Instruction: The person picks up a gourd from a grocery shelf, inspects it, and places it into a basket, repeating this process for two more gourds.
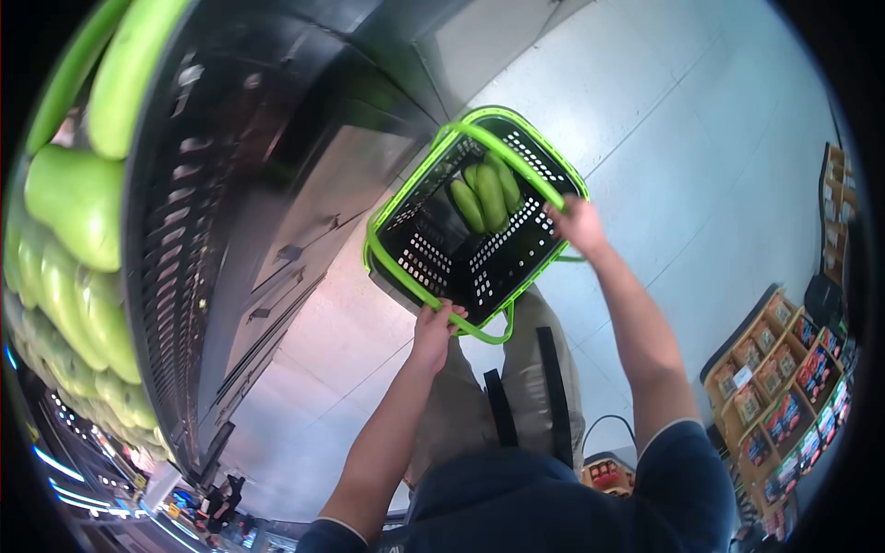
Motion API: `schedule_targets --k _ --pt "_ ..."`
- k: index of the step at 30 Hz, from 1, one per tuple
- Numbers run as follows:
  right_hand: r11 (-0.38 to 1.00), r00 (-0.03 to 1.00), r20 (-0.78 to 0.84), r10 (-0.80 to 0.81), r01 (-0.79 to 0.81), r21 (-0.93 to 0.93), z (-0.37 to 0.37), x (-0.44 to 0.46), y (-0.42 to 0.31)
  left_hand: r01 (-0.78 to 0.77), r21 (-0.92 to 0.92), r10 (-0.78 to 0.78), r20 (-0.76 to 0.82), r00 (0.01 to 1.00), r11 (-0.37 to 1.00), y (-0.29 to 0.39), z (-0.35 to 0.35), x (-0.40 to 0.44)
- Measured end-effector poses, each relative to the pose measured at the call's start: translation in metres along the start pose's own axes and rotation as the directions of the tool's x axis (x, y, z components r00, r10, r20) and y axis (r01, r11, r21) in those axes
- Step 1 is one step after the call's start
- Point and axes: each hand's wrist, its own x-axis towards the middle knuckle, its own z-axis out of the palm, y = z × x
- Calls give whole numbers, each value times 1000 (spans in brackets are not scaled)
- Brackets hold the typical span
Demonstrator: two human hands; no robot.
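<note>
A black shopping basket point(505, 269) with a bright green rim is in front of my legs, and its perforated walls show. Several long pale-green gourds point(487, 195) lie together at its far end. My left hand point(437, 324) is closed around one green handle point(398, 275), on the near left side. The other green handle point(516, 163) is swung out across the far right side, and my right hand point(576, 224) grips its right end. I cannot tell whether the basket rests on the floor or hangs from my hands.
To the left rises a dark display stand point(198, 230) with a perforated edge, piled with large green gourds point(78, 207). Pale floor tiles point(682, 175) run under and beyond the basket. A wooden shelf point(770, 369) with packaged goods stands at the right.
</note>
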Motion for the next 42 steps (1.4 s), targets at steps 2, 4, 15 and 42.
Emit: schedule_targets --k 2,4,15,42 --pt "972 971 239 -3 -54 229 16 -34 -19 20 -5 -19 30 999 1000 -1 7 4" --pt "945 910 412 49 -176 276 39 -54 -28 34 14 -34 55 998 999 2 21 5" --pt "858 723 679 -128 -262 441 70 -65 -31 -183 296 188 12 982 937 -30 59 23" --pt "962 884 431 182 -251 107 160 -111 -69 5 -250 -142 -531 835 968 -496 -141 -281"
